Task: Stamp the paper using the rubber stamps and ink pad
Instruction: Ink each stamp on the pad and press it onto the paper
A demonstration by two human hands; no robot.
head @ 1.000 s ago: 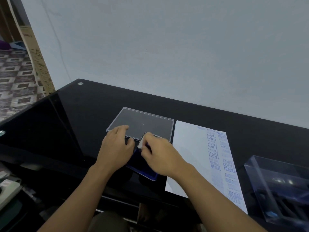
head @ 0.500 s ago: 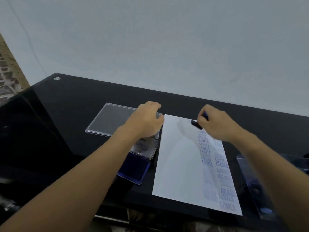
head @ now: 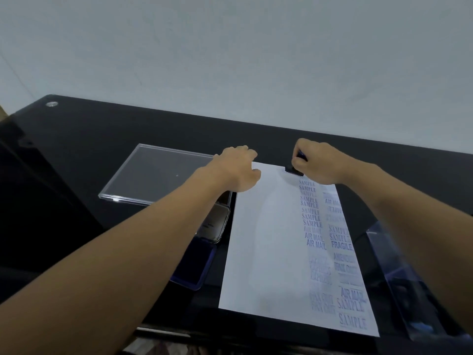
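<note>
While the left hand (head: 238,170) rests loosely on the paper (head: 266,239), the right hand (head: 320,162) pinches a stamp (head: 294,170).

A dark rubber stamp (head: 293,170) is held at the far edge of the blue-printed white paper (head: 266,239); the blue ink pad (head: 193,267) is seen open alongside.

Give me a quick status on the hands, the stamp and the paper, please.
Right hand grips stamp, set at far edge of paper. Left hand rests on its far left corner. Nothing blocking.
</note>
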